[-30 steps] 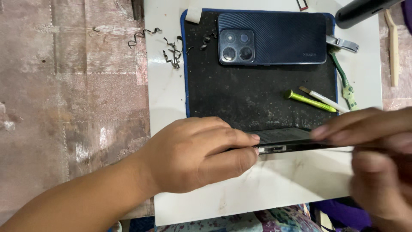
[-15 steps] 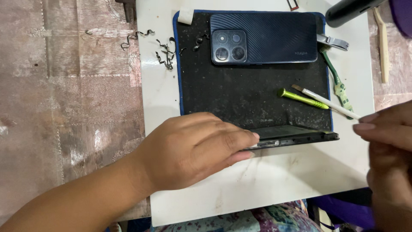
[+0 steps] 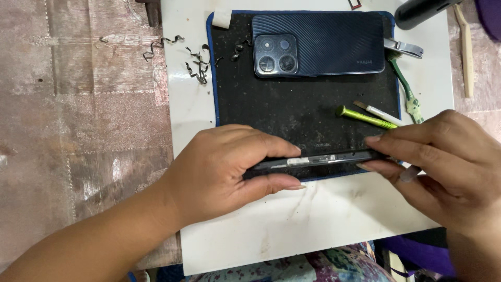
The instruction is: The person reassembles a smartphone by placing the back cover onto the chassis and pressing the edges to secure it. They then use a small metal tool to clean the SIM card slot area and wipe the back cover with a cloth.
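Both hands pinch a thin dark phone body (image 3: 318,161) stood up on its long edge: the left hand (image 3: 229,169) clamps one end between thumb and fingers, and the right hand (image 3: 443,162) closes on the other end with its fingertips. The part rests at the near edge of the black work mat (image 3: 292,112), at about six o'clock on it. It looks light and stiff but thin, so I judge it fragile to twisting and best held by its narrow side edges, as now. At twelve o'clock on the mat lies a dark blue ribbed back cover (image 3: 326,44) with its camera block facing up. At three o'clock sit a green-handled tool (image 3: 365,117) and a white-handled one (image 3: 378,112), close together. Curled dark shavings (image 3: 195,65) are scattered at ten o'clock on the white board (image 3: 313,219). The part's broad faces are hidden edge-on, and the right palm covers its far end.
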